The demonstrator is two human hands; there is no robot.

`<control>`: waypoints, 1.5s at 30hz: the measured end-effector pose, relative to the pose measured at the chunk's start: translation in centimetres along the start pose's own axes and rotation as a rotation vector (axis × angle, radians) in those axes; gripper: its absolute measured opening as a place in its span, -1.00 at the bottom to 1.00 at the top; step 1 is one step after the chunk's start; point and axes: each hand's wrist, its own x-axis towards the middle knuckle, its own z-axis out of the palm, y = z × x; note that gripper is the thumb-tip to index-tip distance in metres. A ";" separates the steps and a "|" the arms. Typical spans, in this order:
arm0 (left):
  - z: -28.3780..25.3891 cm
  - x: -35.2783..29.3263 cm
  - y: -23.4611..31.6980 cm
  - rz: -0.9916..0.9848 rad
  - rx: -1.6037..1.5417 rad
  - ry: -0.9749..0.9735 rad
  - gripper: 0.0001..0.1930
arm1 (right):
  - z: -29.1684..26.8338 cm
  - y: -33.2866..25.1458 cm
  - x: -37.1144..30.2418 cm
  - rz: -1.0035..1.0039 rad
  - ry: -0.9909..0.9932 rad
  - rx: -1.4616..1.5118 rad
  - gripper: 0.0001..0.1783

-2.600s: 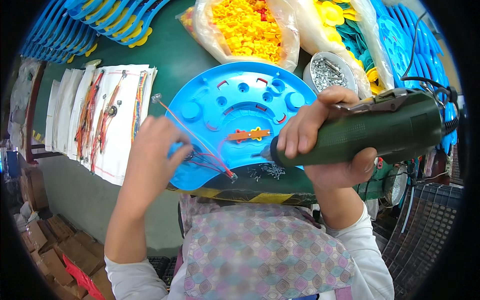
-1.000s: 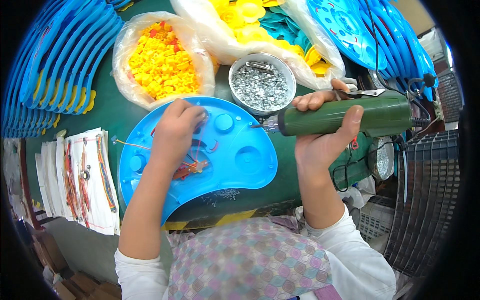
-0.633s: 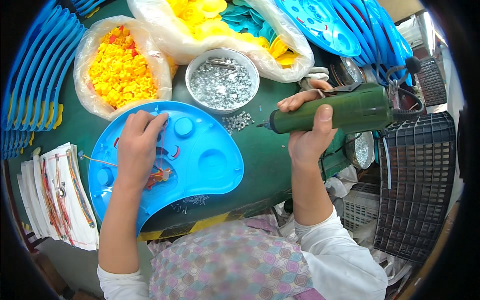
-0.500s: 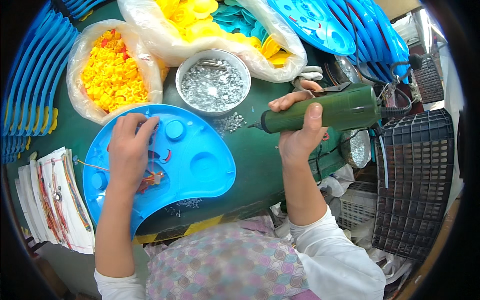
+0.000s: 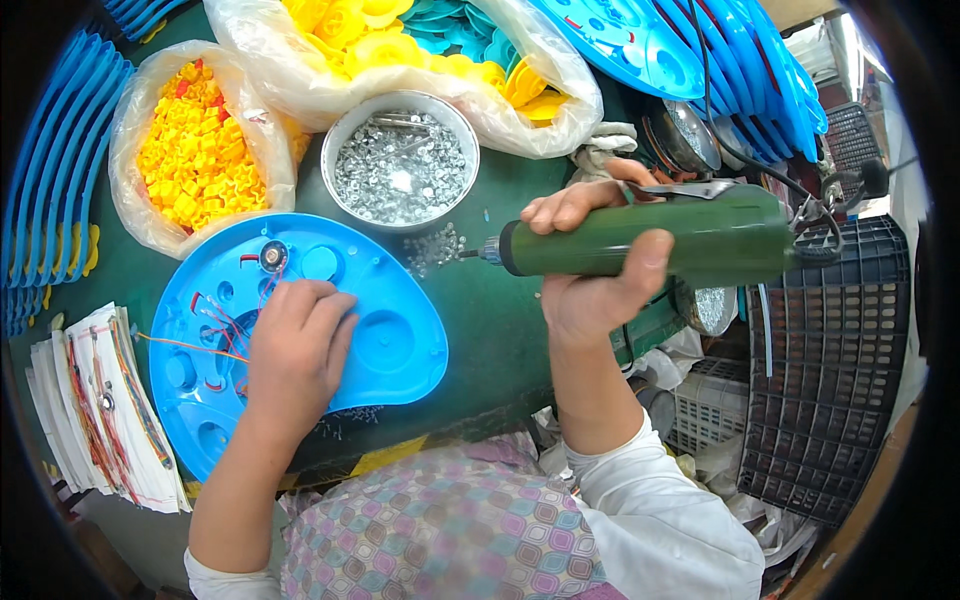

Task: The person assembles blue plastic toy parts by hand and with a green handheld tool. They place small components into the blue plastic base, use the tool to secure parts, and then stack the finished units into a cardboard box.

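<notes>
My right hand (image 5: 600, 285) is wrapped round a green electric screwdriver (image 5: 650, 237), thumb below and fingers above. Its bit points left, at the small pile of loose screws (image 5: 437, 250) on the green table; I cannot tell whether it touches them. My left hand (image 5: 300, 350) is over a blue plastic shell (image 5: 385, 365), fingers curled together beside thin red and orange wires (image 5: 228, 335). What the fingertips hold, if anything, is hidden. A round speaker-like part (image 5: 272, 256) with wires sits in the shell's far side.
A white bowl of screws (image 5: 330, 165) stands beyond the shell, near bags of yellow pieces (image 5: 200, 150) and yellow and teal discs (image 5: 370, 40). Blue shells (image 5: 640, 45) are stacked far right. Wire bundles on white sheets (image 5: 110, 400) lie left; a black crate (image 5: 830, 370) stands right.
My left hand has moved nearer and to the right across the shell, uncovering the round part. The screwdriver has shifted left, its bit now at the loose screws.
</notes>
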 end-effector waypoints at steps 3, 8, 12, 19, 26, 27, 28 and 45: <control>-0.3 0.4 0.4 -0.076 -0.164 0.004 -0.76 | 1.2 -1.6 0.0 0.029 -0.010 0.098 -0.17; 0.1 0.8 2.7 -0.449 -0.727 -0.197 -0.75 | 3.7 -2.5 -1.7 0.123 -0.086 0.272 -0.13; 0.1 -0.4 1.8 -0.310 -0.556 -0.151 -0.81 | 4.3 -1.7 -2.9 0.155 -0.131 0.280 -0.11; 0.0 -1.3 2.0 -0.289 -0.465 -0.078 -0.85 | 5.2 -1.4 -3.5 0.173 -0.216 0.241 -0.09; 0.2 -1.6 2.3 -0.200 -0.228 -0.075 -0.72 | 5.5 -2.2 -4.1 0.229 -0.338 0.112 -0.07; 0.2 -1.7 2.4 -0.243 -0.247 -0.063 -0.70 | 5.5 -2.2 -4.2 0.244 -0.344 0.081 -0.07; 0.1 -1.7 2.8 -0.287 -0.267 -0.053 -0.68 | 5.5 -2.3 -4.2 0.262 -0.350 0.049 -0.08; 0.6 -3.4 2.2 -0.110 -0.154 -0.040 -0.76 | 5.4 -0.1 -4.7 0.319 -0.384 0.025 -0.19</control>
